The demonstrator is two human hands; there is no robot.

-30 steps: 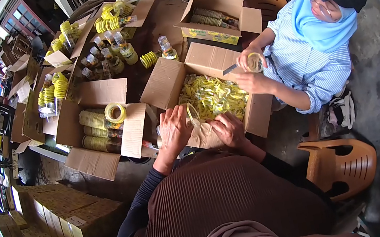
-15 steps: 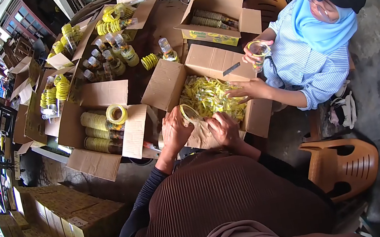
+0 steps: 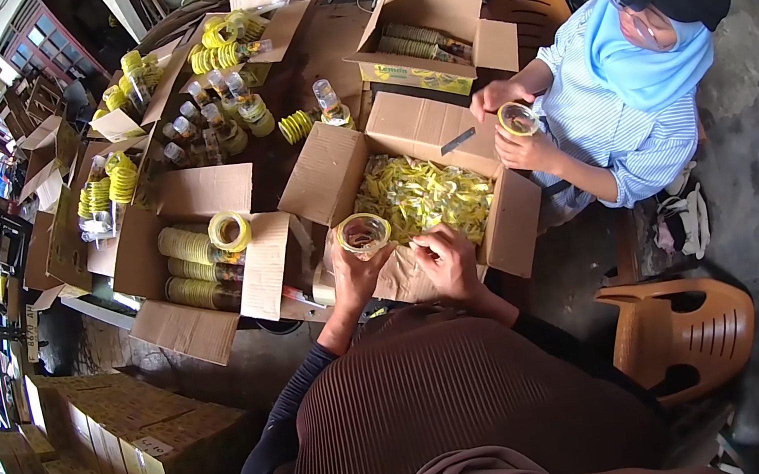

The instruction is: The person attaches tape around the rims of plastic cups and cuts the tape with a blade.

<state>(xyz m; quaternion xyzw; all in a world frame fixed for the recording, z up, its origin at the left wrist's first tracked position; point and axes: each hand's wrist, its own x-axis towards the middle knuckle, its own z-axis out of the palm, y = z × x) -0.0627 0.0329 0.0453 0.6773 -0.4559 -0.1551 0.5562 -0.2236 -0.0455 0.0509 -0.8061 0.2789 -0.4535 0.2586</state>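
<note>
A clear plastic cup with a yellow rim (image 3: 364,230) is in my left hand (image 3: 355,274), its mouth turned up toward me. My fingers wrap round its side, at the near left corner of an open cardboard box (image 3: 513,232). Small yellow-and-clear packets (image 3: 422,191) fill that box. My right hand (image 3: 448,262) is over the box's near flap (image 3: 404,276), just right of the cup and apart from it. Its thumb and fingers are pinched together; whatever is between them is too small to make out.
Across the box, a co-worker (image 3: 623,92) holds a similar cup (image 3: 518,118) in both hands. A box of stacked yellow-rimmed cups (image 3: 192,270) stands left; another box (image 3: 422,57) is behind. Capped bottles (image 3: 222,122) stand on the table. An orange chair (image 3: 686,335) is at right.
My left hand has turned the cup so its mouth faces up, away from my right hand. The co-worker's hand has left the packets and joined the other hand at their cup.
</note>
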